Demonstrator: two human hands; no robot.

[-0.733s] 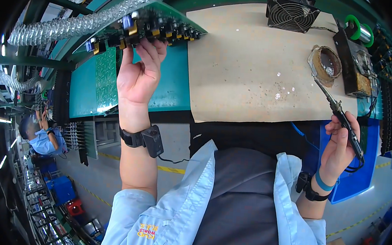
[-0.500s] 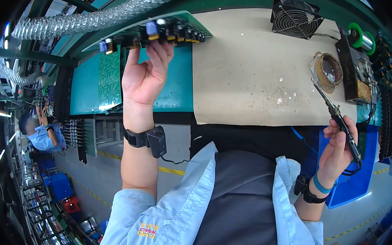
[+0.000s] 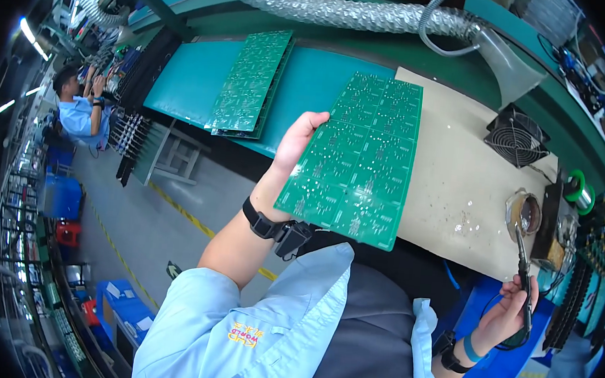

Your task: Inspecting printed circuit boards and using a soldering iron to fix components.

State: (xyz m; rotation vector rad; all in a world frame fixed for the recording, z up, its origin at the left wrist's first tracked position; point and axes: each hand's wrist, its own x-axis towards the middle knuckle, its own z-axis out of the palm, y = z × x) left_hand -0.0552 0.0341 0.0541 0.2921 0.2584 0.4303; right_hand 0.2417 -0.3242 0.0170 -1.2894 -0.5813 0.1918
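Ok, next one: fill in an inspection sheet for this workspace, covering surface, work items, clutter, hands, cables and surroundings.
Surface: teal mat beside a beige sheet.
Work items: green circuit board held up, tilted; soldering iron, its tip over the round brown pot in view, contact unclear.
Clutter: small pale bits and dark specks on the beige sheet.
Hands: left hand grips the board's left edge; right hand holds the iron.
Cables: blue cable below the sheet's near edge.
Surroundings: silver duct, black fan, green-rimmed spool, co-worker at far left.
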